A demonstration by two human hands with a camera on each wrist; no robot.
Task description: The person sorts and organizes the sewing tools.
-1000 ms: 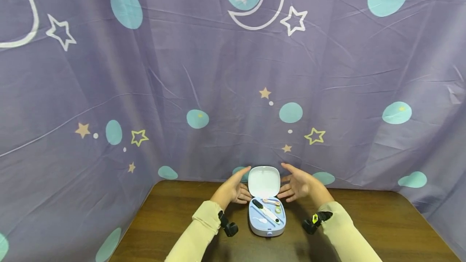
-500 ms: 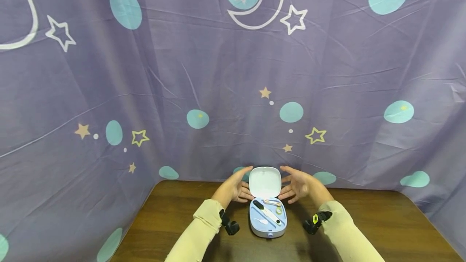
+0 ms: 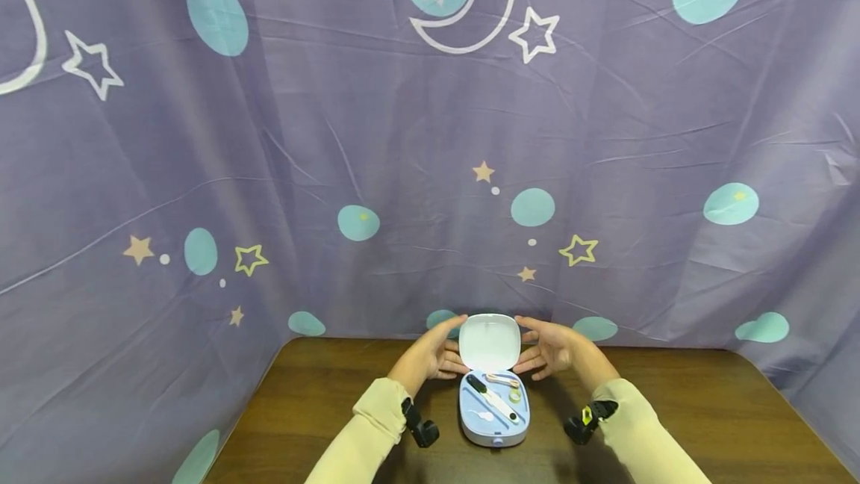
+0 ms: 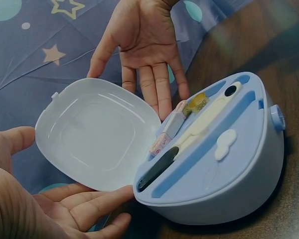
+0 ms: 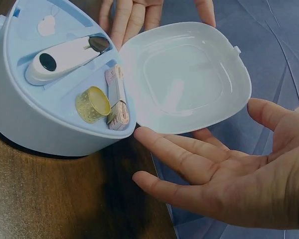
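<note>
A light-blue sewing box [image 3: 493,435] stands on the table with its white lid [image 3: 490,342] raised at the back. In its tray lie a white tool with a black end [image 4: 204,119], a folded tape measure [image 4: 169,130], a yellow thimble [image 5: 93,104] and a white needle threader [image 4: 225,143]. My left hand [image 3: 437,353] is at the lid's left side, thumb tip at its edge, other fingers extended near the hinge. Mirroring it, my right hand [image 3: 551,348] has its thumb at the lid's right edge and its fingers stretched out behind.
The brown wooden table [image 3: 672,402] reaches back to a purple curtain [image 3: 430,133] printed with stars and moons, close behind the lid. A black wrist camera [image 3: 422,428] sits on the left wrist, another wrist camera [image 3: 581,424] on the right.
Both hands have drawn slightly inward, so the thumbs are now at the lid's edges. The box and its contents stay as they were; the head view has shifted a little.
</note>
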